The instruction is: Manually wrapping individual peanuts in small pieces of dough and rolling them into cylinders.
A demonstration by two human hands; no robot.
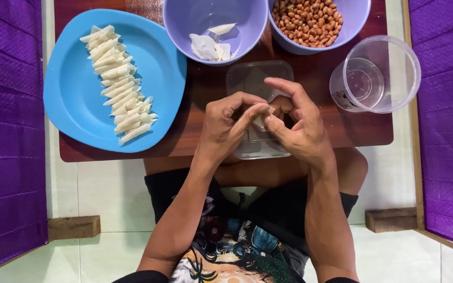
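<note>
Head cam shows both hands, left hand [226, 126] and right hand [294, 123], with fingers pinched shut on a small pale wrapper piece [260, 121] over the clear container [260, 78], blue plate [69, 89] of rolls off left on the worktop [205, 84].

Pale cream rolled wrappers [119, 97] are laid on a bright blue plate [74, 105]. Reddish-brown peanuts [308, 21] are held in a lilac bowl [355, 15]. The worktop [205, 84] is dark red-brown; purple fabric [6, 131] is textured.
</note>
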